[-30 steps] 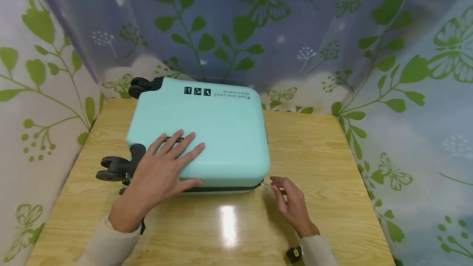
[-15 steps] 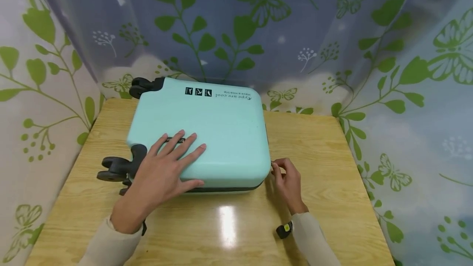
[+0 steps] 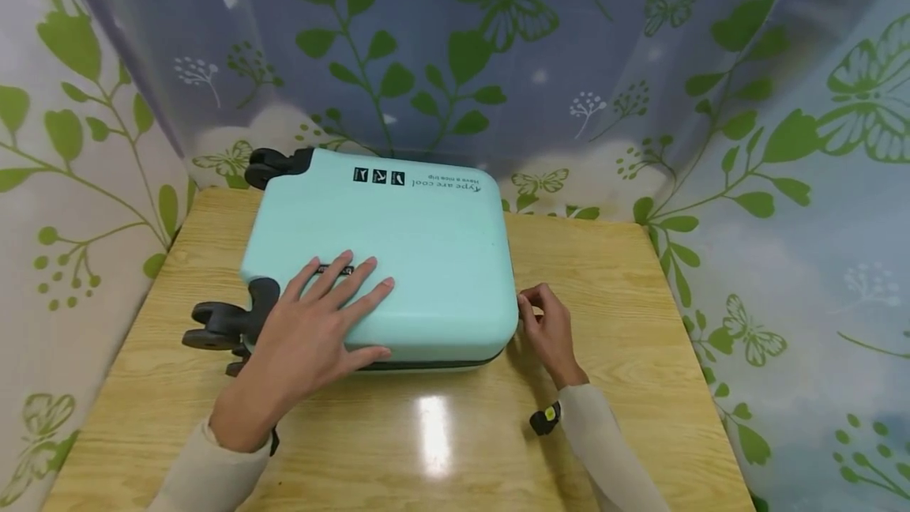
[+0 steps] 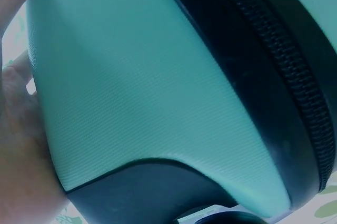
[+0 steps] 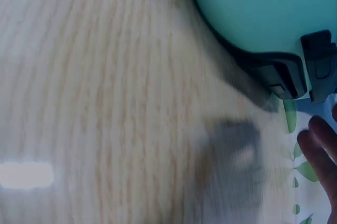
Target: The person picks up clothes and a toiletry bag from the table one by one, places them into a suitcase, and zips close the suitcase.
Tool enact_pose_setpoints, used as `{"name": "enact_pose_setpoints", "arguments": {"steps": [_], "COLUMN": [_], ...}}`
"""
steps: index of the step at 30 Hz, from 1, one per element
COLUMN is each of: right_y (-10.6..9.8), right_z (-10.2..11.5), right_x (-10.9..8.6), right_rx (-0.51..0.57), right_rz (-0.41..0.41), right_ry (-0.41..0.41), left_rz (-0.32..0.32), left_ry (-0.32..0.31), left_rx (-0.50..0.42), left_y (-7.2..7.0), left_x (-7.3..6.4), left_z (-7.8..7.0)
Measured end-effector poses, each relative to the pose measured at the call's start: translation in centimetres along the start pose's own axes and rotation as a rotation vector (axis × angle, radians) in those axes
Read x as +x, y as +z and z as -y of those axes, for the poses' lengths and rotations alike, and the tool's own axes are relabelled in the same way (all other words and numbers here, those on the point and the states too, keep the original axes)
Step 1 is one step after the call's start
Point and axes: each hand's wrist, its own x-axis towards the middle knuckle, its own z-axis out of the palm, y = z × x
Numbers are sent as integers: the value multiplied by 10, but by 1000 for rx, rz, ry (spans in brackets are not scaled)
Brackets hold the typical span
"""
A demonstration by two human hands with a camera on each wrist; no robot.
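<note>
A mint-green hard-shell suitcase [image 3: 426, 235] lies flat on the wooden table, its black wheels [image 3: 220, 322] pointing left. My left hand [image 3: 306, 338] rests on its top shell, palm down with fingers spread. In the left wrist view, the black zipper [image 4: 284, 61] runs along the suitcase's side, and part of the left hand [image 4: 21, 129] shows at the edge. At the suitcase's right end, my right hand [image 3: 550, 330] has thumb and forefinger together against the zipper seam; the zipper pull there is hidden by the fingers. Right-hand fingers [image 5: 321, 155] also show near a black fitting in the right wrist view.
A patterned curtain [image 3: 540, 85] with leaves and butterflies encloses the table [image 3: 597, 259] at the back and both sides. The suitcase's rear edge lies close to the back curtain. A small black device [image 3: 545, 419] sits by the right wrist.
My right hand has moved from the suitcase's front right corner round onto its right side and further back, drawing the zipper pull along. The left hand has stayed on the shell.
</note>
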Motion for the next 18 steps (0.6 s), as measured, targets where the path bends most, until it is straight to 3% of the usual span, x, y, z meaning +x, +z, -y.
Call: {"name": "enact_pose_setpoints", "arguments": {"steps": [4,7,11,18], "right_y": [-1,1,2,1], "right_z": [-1,-1,1,-1], "right_x": [1,2,3,2], "right_rx": [73,121,149,96], "right_rz": [41,59,62,97], "right_ry": [38,44,46,1], "left_rz": [-58,-92,-136,-277], "left_ry": [-3,-57,-184,-445], "left_rx": [-21,-85,-181,-243], "left_y": [3,1,-6,-7], "left_x": [-4,-10,-21,-38], "left_z": [-1,-2,-2,-6]}}
